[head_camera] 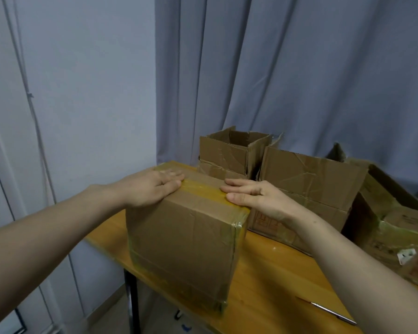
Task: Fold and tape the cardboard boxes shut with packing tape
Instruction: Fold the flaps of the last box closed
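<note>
Table [275, 273] of orange wood by grey curtain [299, 68]; left grip [152, 189], right grip [258, 198] flat-fingered on taped box [186, 237]

A wooden table [270, 273] bears the taped box [184, 242], which the left hand [152, 186] and right hand [258, 197] press flat. Beyond that hold stand three open boxes [307, 184]; nearer, rightward, lies a thin metal tool [333, 312].

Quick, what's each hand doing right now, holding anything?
Left hand: open, lying flat on top of the taped box.
Right hand: open, fingers pressing the tape strip on the same box.
</note>
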Demonstrator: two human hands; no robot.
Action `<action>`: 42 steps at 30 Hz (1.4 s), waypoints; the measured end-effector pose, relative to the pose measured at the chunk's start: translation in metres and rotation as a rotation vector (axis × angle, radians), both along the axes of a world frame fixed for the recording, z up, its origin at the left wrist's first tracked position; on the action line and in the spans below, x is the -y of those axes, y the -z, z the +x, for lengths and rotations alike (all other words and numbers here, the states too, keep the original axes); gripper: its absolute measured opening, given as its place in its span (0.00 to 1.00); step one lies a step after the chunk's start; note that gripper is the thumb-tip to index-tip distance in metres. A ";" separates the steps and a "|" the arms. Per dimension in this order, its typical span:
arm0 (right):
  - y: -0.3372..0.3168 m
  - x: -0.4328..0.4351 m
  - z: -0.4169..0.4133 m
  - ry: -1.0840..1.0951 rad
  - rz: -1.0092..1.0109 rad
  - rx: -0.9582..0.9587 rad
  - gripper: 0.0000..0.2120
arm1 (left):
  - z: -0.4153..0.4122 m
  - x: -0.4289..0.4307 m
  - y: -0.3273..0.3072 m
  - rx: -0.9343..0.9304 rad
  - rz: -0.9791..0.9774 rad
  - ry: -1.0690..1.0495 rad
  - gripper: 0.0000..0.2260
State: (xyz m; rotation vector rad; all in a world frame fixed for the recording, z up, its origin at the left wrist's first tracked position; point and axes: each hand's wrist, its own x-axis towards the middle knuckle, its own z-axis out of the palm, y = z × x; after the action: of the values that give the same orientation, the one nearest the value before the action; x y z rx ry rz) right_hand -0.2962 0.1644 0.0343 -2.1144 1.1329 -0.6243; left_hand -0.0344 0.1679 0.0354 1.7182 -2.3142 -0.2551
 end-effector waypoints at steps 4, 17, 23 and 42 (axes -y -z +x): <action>0.001 -0.001 -0.002 0.031 0.009 0.004 0.16 | 0.003 0.009 0.001 0.068 -0.013 -0.253 0.23; 0.022 -0.010 0.004 0.107 -0.054 0.097 0.15 | 0.009 0.003 -0.001 -0.180 0.022 -0.313 0.24; 0.029 -0.018 0.013 0.215 -0.055 0.203 0.15 | 0.008 -0.003 -0.002 -0.180 0.012 -0.364 0.24; 0.023 0.007 -0.011 0.292 0.001 0.289 0.15 | -0.026 -0.008 0.002 -0.070 -0.067 -0.391 0.21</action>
State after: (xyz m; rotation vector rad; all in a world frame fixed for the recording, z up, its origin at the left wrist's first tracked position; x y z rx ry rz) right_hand -0.3076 0.1569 0.0109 -1.7970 1.2797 -1.0272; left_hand -0.0602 0.1757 0.0335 2.0409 -1.8644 -0.1574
